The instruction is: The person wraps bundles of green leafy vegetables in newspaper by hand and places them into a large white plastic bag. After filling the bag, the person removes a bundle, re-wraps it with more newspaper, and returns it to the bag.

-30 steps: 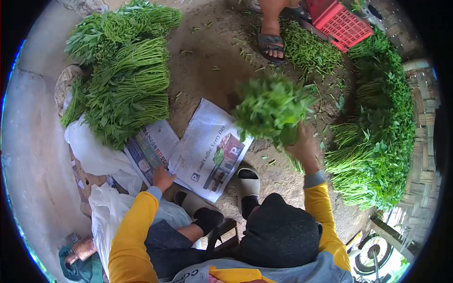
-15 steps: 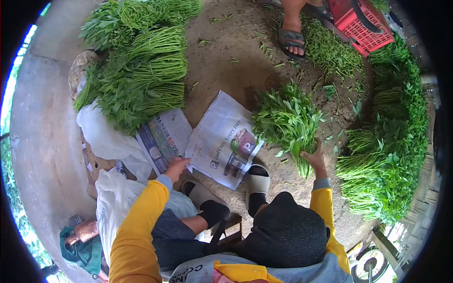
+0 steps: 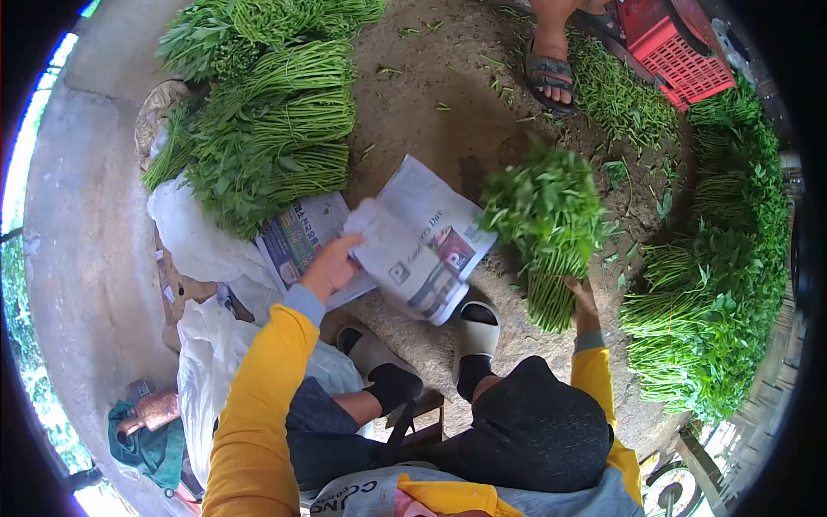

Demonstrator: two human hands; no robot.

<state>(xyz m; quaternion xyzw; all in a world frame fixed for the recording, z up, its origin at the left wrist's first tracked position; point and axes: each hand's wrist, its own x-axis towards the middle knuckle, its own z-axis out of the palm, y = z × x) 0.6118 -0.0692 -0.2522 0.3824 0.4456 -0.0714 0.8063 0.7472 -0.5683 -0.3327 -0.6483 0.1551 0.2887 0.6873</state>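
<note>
My left hand (image 3: 333,267) pinches the near left edge of a newspaper sheet (image 3: 413,258), which is lifted and folded up, slightly blurred. My right hand (image 3: 584,302) is closed around the stem end of a bundle of leafy greens (image 3: 547,207). Its leaves point away from me and are blurred, and its cut stems face me. The bundle is just right of the newspaper. Beneath my left hand and the lifted sheet, another printed newspaper (image 3: 306,233) lies on the ground, partly covered.
Stacked bundles of greens (image 3: 276,129) lie at the far left, and more bundles (image 3: 689,319) line the right side. A red crate (image 3: 680,52) stands at the back right near another person's sandalled foot (image 3: 550,73). White plastic bags (image 3: 211,345) lie at left.
My left hand has raised the newspaper's near edge and moved slightly right and up. The bundle in my right hand has turned, its stems now showing more. The view has shifted slightly.
</note>
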